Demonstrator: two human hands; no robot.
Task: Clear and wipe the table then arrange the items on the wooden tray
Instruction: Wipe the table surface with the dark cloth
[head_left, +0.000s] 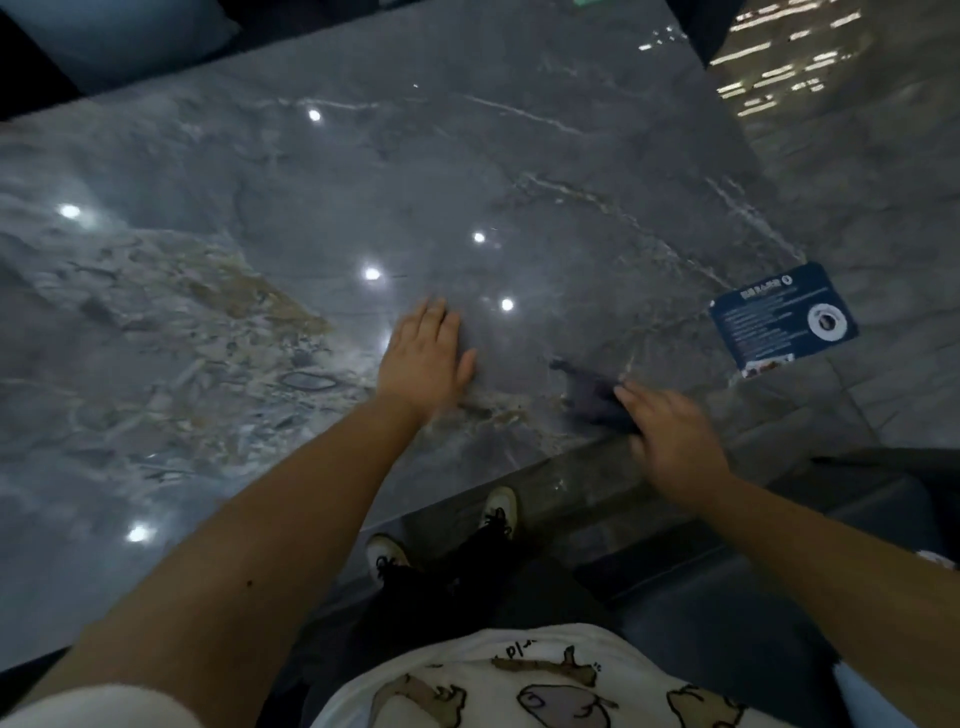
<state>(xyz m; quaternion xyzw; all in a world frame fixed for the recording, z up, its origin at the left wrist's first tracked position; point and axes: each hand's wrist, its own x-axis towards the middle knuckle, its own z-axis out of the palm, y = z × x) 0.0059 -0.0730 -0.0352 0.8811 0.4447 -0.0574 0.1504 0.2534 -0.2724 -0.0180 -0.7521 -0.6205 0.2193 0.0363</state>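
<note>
A glossy grey marble table (363, 182) fills most of the view. My left hand (423, 358) lies flat on it, palm down with fingers together, holding nothing. My right hand (672, 441) presses on a dark grey cloth (592, 392) near the table's front right edge. The cloth sticks out to the left of my fingers and is partly hidden under them. No wooden tray is in view.
A dark blue printed card (782, 319) lies at the table's right corner. The table's front edge (519, 478) runs diagonally above my shoes (498, 512). A dark seat (753, 561) is at lower right, and pale floor tiles (857, 182) lie beyond the right edge.
</note>
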